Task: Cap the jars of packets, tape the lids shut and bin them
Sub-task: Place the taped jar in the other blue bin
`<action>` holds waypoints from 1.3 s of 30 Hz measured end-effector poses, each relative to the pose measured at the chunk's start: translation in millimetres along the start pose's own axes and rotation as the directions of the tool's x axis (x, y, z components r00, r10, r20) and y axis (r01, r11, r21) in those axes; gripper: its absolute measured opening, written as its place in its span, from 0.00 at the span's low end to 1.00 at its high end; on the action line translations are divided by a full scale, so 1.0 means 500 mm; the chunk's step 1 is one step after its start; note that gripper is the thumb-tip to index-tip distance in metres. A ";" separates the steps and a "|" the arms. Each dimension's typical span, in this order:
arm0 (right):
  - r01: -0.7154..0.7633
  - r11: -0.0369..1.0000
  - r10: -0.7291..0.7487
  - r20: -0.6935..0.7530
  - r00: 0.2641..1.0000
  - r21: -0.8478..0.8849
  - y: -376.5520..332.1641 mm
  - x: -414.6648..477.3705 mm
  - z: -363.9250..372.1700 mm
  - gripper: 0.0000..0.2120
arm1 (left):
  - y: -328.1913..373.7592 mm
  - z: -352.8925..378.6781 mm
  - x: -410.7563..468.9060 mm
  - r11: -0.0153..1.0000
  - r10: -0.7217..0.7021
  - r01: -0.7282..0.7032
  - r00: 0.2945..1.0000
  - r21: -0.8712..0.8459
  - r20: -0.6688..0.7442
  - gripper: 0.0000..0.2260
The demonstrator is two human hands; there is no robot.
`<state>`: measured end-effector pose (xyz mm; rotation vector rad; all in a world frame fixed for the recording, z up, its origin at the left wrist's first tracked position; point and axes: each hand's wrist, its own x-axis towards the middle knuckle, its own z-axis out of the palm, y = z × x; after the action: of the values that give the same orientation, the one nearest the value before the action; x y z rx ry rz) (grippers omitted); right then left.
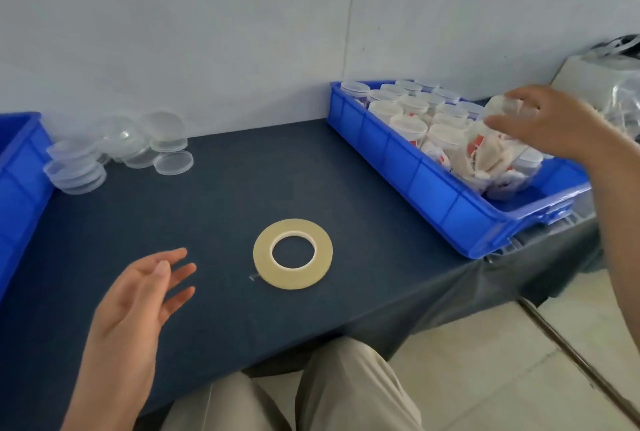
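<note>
Head view, down onto a dark navy cloth-covered surface [242,188]. Over on the right, a right hand [554,122] raised above a blue plastic bin [415,167], fingers and thumb curled round the top end of a clear plastic jar stuffed with white-and-red packets [481,150]. Jar tilted over the bin's near end; lid on or off impossible to tell through the blur, likewise whether its low end touches the jars beneath.

Inside the same bin, rows of upright capped clear jars of packets [408,125], packed close together towards the far wall.

Down at the lower left, a left hand [138,295] hovering over the surface, palm turned up and inward, fingers loosely spread, holding nothing. Near it on the right, lying flat on the surface, a yellowish ring-shaped roll of clear tape [263,254], loose end sticking out at its near left edge.

At the back left, near the wall, a heap of round clear plastic lids [117,146], some stacked, some leaning. At the far left edge, part of a second blue plastic bin [17,181].

Along the bottom, beige-trousered knees [346,389] below the surface edge, pale floor tiles to the right.
</note>
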<state>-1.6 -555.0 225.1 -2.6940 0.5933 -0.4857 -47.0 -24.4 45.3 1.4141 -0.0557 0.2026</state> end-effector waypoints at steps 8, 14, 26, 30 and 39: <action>0.049 0.989 -0.039 0.072 0.997 -0.143 0.041 0.070 0.083 0.30 | -0.010 -0.004 -0.007 0.997 -0.045 0.044 0.999 0.059 0.016 0.12; 0.024 0.982 0.027 0.266 0.963 -0.185 0.034 0.090 0.176 0.38 | -0.022 -0.017 -0.010 0.993 -0.073 0.074 0.997 0.094 -0.008 0.13; -0.098 0.951 0.161 0.200 0.966 -0.293 0.046 0.068 0.217 0.39 | -0.065 -0.007 -0.008 0.989 -0.121 0.121 0.993 0.088 0.001 0.12; -0.128 0.981 0.151 0.153 0.977 -0.146 0.030 0.066 0.221 0.38 | -0.077 -0.007 -0.004 0.986 -0.132 0.131 0.991 0.104 0.004 0.13; -0.007 0.933 -0.026 -0.087 0.996 -0.361 -0.063 0.029 0.201 0.41 | -0.084 -0.020 -0.011 0.981 -0.151 0.151 0.989 0.122 -0.007 0.10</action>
<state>60.8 -509.4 152.4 -3.0351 0.7612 -0.5506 -45.8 -21.1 2.1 1.5338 0.0628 0.0796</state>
